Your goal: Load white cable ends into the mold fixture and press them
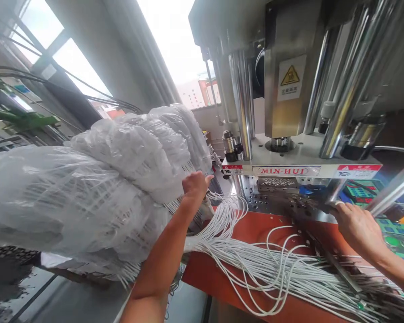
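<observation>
With clock directions taken from the middle of the view, the left hand (195, 183) is just below centre, at about 6 o'clock, its fingers curled in and its thumb sticking out toward 3 o'clock; whether it has hold of anything is hidden. The white cables (256, 255) lie in a thick bundle across the red-brown table (202, 278), running from just below centre out toward 4 o'clock, with a few loose loops sagging at 5 o'clock and a bunch arching up just beside the left hand, at its 4 o'clock. The right hand (358, 224), between 3 and 4 o'clock, has its fingers bent partly closed at the edge of the press (286, 152); blur there makes it impossible to tell what, if anything, it grips. The press stands at 2 o'clock, with bright columns, a "MIN-HUI" plate (286, 171) and a yellow warning label (291, 77); a metal block (278, 185) sits under its plate at 3 o'clock. Clear bags (121, 157) of pale cables are heaped at 9 o'clock, a green machine (23, 114) stands beyond them, and a bright window (170, 36) is at 11 o'clock.
</observation>
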Demonstrator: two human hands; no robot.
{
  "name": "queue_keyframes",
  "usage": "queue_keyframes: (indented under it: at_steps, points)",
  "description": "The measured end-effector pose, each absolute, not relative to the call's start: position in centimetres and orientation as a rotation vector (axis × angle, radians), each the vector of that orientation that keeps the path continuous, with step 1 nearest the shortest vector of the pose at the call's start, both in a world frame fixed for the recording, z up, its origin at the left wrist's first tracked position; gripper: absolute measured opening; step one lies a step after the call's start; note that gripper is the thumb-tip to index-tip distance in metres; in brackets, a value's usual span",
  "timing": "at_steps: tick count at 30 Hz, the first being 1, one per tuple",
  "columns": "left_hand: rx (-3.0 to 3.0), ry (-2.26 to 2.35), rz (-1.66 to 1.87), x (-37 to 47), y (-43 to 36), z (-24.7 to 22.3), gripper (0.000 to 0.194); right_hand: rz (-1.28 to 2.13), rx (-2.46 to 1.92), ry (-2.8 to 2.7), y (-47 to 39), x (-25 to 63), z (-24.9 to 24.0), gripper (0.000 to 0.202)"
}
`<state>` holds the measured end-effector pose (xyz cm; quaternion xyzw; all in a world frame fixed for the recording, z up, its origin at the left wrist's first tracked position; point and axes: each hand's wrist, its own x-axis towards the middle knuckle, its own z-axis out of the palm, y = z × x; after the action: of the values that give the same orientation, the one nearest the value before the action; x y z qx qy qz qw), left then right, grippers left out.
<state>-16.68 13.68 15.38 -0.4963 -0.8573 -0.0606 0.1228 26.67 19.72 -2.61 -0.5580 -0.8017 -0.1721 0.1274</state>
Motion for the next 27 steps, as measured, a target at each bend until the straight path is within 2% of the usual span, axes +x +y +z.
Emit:
queue_keyframes:
  at_steps: [3,6,7,11,15,18,23,27]
  points:
    - [-1.860,-2.028,-0.539,-12.1,12.2,12.4,0.030,-0.470,-1.839,-2.338,17.5,28.9,-2.6,0.016]
    - [-2.535,-1.584,-0.709,-6.7,12.3,8.8,0.017,-0.368,-1.962,-2.324,16.3,29.9,-2.8,0.016]
    - [-2.700,-1.484,-0.718,-5.0,12.9,7.6,0.019,-0.334,-1.973,-2.329,16.2,30.0,-2.9,0.018]
    - [-3.134,-1.191,-0.563,-0.4,16.5,3.2,0.045,-0.187,-1.912,-2.383,17.0,29.1,-4.4,0.021]
    - [-3.203,-1.137,-0.321,0.6,19.1,0.5,0.056,-0.125,-1.767,-2.422,18.7,27.7,-6.2,0.017]
    - [-3.169,-1.118,-0.284,0.4,19.6,-0.5,0.052,-0.136,-1.701,-2.449,19.9,26.9,-6.2,0.018]
    - [-3.189,-1.068,-0.335,-0.1,20.2,-1.1,0.045,-0.169,-1.720,-2.426,18.0,25.9,-3.3,0.019]
    - [-3.258,-0.982,-0.333,-0.3,20.9,-1.1,0.042,-0.004,-1.426,-2.496,13.1,24.2,-2.1,0.041]
